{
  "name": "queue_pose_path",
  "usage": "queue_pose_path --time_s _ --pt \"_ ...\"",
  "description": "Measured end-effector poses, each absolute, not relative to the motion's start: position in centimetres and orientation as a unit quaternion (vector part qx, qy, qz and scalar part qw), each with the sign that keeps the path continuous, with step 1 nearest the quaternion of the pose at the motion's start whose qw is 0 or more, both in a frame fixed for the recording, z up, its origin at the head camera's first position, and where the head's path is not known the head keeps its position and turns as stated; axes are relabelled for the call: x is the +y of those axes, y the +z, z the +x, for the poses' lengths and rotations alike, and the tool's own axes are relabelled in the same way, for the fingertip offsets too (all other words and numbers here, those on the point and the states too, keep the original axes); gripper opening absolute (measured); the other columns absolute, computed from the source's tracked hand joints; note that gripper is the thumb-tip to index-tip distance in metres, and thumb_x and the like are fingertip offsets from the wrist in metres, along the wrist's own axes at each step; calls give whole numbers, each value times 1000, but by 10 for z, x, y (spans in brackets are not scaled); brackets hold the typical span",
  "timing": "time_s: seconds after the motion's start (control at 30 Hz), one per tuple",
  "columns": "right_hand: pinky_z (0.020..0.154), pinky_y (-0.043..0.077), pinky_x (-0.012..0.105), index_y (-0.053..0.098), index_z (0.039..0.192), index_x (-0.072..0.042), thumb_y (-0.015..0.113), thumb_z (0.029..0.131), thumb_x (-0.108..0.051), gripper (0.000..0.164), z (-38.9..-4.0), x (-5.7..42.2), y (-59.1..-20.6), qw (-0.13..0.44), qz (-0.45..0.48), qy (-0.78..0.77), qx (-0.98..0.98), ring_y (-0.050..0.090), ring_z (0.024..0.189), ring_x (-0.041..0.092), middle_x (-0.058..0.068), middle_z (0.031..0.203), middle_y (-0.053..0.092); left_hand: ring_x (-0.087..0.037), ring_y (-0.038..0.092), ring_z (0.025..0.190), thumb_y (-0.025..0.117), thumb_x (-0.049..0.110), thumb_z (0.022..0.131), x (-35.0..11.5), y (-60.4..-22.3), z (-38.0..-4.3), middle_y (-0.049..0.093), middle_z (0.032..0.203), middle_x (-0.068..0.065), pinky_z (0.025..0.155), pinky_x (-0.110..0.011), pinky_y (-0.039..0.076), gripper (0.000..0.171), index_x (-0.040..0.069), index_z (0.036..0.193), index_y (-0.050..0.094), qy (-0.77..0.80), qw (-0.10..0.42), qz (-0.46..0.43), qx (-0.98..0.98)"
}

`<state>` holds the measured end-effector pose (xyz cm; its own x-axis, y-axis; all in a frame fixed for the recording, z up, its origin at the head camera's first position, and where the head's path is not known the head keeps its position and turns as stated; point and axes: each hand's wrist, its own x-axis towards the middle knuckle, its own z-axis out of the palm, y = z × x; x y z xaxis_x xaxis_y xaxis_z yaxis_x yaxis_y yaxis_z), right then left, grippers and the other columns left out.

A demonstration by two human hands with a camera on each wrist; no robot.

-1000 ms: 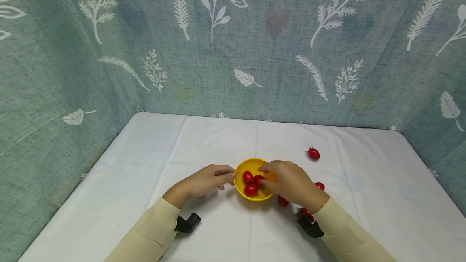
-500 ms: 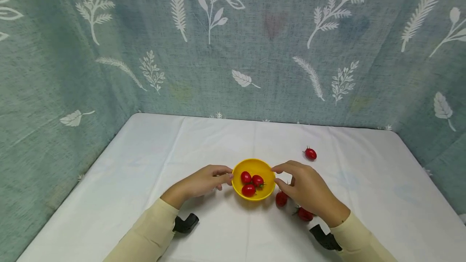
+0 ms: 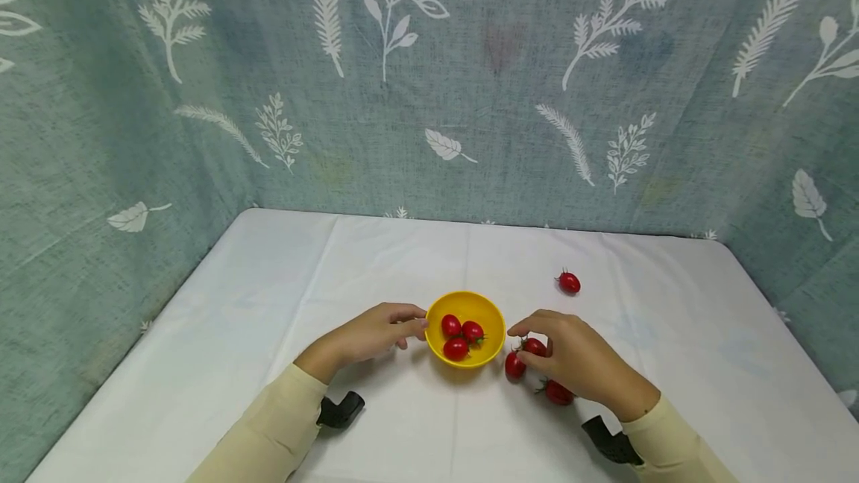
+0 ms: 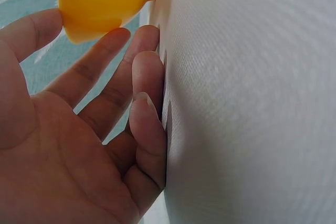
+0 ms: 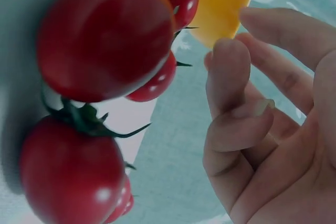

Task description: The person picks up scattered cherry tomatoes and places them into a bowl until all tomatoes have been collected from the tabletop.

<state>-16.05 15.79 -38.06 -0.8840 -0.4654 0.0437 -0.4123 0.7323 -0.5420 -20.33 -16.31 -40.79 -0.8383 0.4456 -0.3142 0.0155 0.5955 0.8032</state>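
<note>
A yellow bowl (image 3: 494, 349) stands mid-table with three red cherry tomatoes (image 3: 456, 349) inside. My left hand (image 3: 372, 332) is at its left side, the thumb and a finger touching the outside near the rim; the left wrist view shows these fingertips against the bowl's wall (image 4: 100, 3). To the bowl's right, my right hand (image 3: 570, 356) hovers over a small group of cherry tomatoes (image 3: 515, 366), thumb and index finger apart. Nothing lies between its fingers in the right wrist view, where a large tomato (image 5: 105, 35) and another with a green stem (image 5: 73, 171) appear beside the hand.
One cherry tomato (image 3: 569, 282) lies apart, farther back on the right. Another (image 3: 558, 392) is close to the right wrist, nearer the front. A white cloth (image 3: 376, 252) covers the table, and a green leaf-patterned curtain (image 3: 376, 147) encloses its back and sides.
My right hand has drawn back from over the bowl, moving right and down to the loose tomatoes. The three tomatoes stay in the bowl, and my left hand keeps its place at the rim.
</note>
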Motion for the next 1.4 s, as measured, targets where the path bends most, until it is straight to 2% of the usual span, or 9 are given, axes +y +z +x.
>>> queue_pose_path --time_s 0.2,0.3,0.63,0.9,1.4 --pt "78 54 26 74 113 -18 80 84 -15 30 -163 159 -387 83 -252 -268 926 60 86 8 -9 107 71 -20 60 92 54 49 100 -165 -409 -204 69 110 2 73 -33 44 39 23 126 65 428 254 131 857" --pt "84 55 29 74 113 -18 80 84 -15 30 -163 159 -389 89 -259 -261 926 61 91 8 -12 106 70 -20 60 93 54 49 100 -165 -409 -205 69 110 2 73 -33 44 38 24 126 66 429 255 132 856" --pt "85 55 32 75 113 -20 81 83 -16 32 -162 159 -390 94 -257 -242 931 61 90 6 -14 103 70 -20 60 93 54 49 100 -162 -407 -204 69 110 2 72 -33 43 38 23 125 66 430 254 131 856" --pt "81 55 32 75 113 -24 82 81 -18 33 -161 156 -396 80 -266 -210 938 60 90 6 -14 102 68 -20 60 92 54 49 100 -162 -404 -202 69 109 3 69 -32 43 37 24 125 66 425 251 127 860" --pt "84 56 36 74 110 -24 85 80 -23 32 -159 153 -398 68 -267 -182 944 61 89 7 -11 102 68 -20 60 92 54 49 100 -162 -409 -204 69 109 2 74 -32 44 38 24 124 66 426 248 130 860"
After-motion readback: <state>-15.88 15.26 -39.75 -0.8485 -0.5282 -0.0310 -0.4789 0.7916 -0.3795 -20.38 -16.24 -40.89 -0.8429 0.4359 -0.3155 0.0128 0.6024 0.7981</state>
